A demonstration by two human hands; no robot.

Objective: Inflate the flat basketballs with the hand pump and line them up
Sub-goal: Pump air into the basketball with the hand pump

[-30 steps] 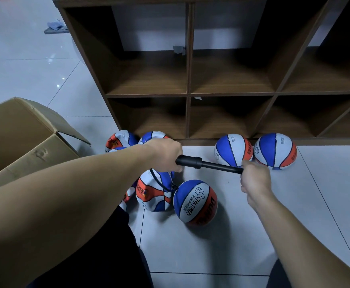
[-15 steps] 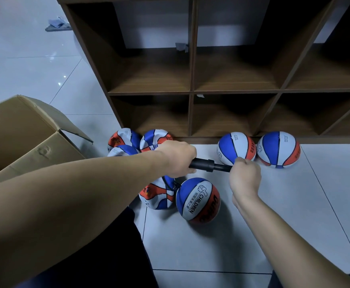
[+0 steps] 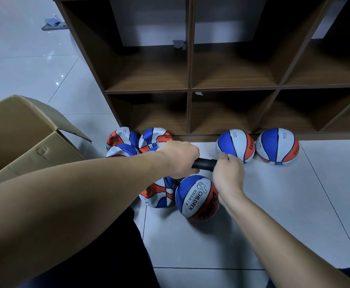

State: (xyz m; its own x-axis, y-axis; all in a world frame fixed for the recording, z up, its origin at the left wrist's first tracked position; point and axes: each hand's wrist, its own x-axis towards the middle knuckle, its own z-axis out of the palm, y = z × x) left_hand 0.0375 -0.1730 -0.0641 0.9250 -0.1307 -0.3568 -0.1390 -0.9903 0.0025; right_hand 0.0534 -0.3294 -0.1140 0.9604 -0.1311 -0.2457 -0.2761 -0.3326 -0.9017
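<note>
Basketballs (image 3: pixel 197 197) in blue, white and orange lie across the tiled floor (image 3: pixel 274 204) as we work a black hand pump (image 3: pixel 205 163) above them. Our left hand (image 3: pixel 179 157) is wrapped around the pump's barrel, fingers curled tight; our right hand (image 3: pixel 228 174) is fisted at the other end, right up against the barrel, so we presume it grips the handle, though the handle itself is hidden. A thin black hose (image 3: pixel 170 183) drops from the pump to a creased, partly flat ball (image 3: pixel 157 194) just beneath our left hand, touching the rounder ball printed "CHILDREN". Two firm balls (image 3: pixel 235 145) (image 3: pixel 278 145) sit side by side against the base of a dark wooden shelf unit (image 3: pixel 188 90), right of the pump. Three more limp ones (image 3: pixel 122 139) huddle at the unit's left corner, partly behind our forearm. An open cardboard box (image 3: pixel 24 138) stands at left.
</note>
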